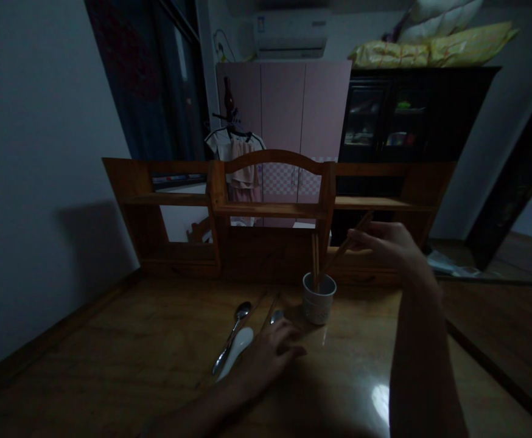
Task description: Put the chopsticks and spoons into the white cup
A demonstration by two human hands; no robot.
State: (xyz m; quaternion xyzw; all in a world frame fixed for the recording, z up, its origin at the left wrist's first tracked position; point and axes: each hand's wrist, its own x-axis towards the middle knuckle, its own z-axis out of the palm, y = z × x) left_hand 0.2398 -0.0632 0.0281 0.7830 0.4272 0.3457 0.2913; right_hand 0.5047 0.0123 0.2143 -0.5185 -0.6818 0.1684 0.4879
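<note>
My right hand [387, 240] is closed around the upper end of wooden chopsticks [346, 246], which slant down into a white cup [319, 304]. More chopsticks [315, 255] stand upright inside that cup. Low over the table, my left hand [270, 353] has its fingers stretched out and the thumb apart. Just beyond its fingertips lies a small metal spoon [276, 316], partly hidden by the hand. To its left are a white soup spoon [241, 342] and a long metal spoon [236, 322], side by side. Thin stick-like shapes behind them are too dim to name.
A wooden shelf unit [270, 210] runs along the back of the glossy wooden table [156, 334]. On the left rises a white wall [42, 182]. Farther back are pink cabinets [282, 109], hanging clothes [243, 158] and a dark cupboard [444, 115]. The room is dim.
</note>
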